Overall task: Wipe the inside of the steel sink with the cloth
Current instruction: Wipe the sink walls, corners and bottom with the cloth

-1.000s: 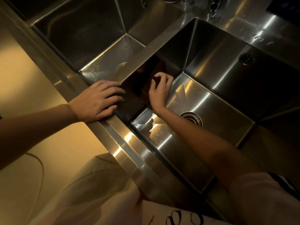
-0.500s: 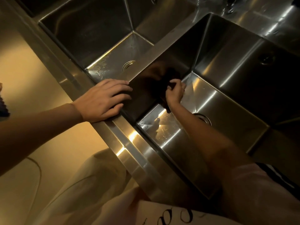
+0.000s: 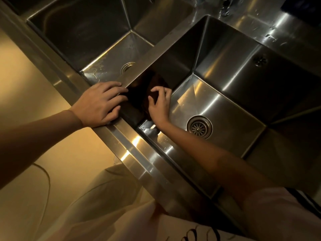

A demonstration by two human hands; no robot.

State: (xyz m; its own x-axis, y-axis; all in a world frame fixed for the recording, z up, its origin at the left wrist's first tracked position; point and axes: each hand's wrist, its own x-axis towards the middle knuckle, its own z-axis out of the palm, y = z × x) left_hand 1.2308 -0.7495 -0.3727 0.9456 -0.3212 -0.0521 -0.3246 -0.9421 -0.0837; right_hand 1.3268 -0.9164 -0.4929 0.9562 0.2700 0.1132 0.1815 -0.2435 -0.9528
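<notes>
**Right hand presses dark cloth on sink's left inner wall**

Two steel basins side by side, seen from above w/ a head cam. The steel sink (image 3: 225,105) being wiped is the bigger basin, centre-right of frame; a second basin (image 3: 107,54) sits upper left, split off by a narrow steel divider (image 3: 156,49).

Right hand (image 3: 159,106) is down inside the sink, centre of frame, against the left inner wall near the floor corner. Its fingers (image 3: 162,92) are spread apart & bent at the knuckles, tips pressing on the cloth (image 3: 152,87). Cloth is dark, hard to tell from the wall's shadow/reflection, so its full outline is unclear; it lies flat on that wall, above & left of the palm.

Left hand (image 3: 100,103) rests palm-down on the front rim where divider meets the surface edge, centre-left. Fingers (image 3: 112,87) straight, slightly apart, tips reaching over the rim; holds nothing.

Round drain strainer (image 3: 199,126) on the sink floor, just right of the right wrist, apart from it. Second basin has its own drain (image 3: 128,67). Overflow hole (image 3: 260,60) on the far wall, upper right. Water drops on the back ledge (image 3: 271,38), top of frame. Pale clothing w/ dark lettering (image 3: 191,233) at bottom.
</notes>
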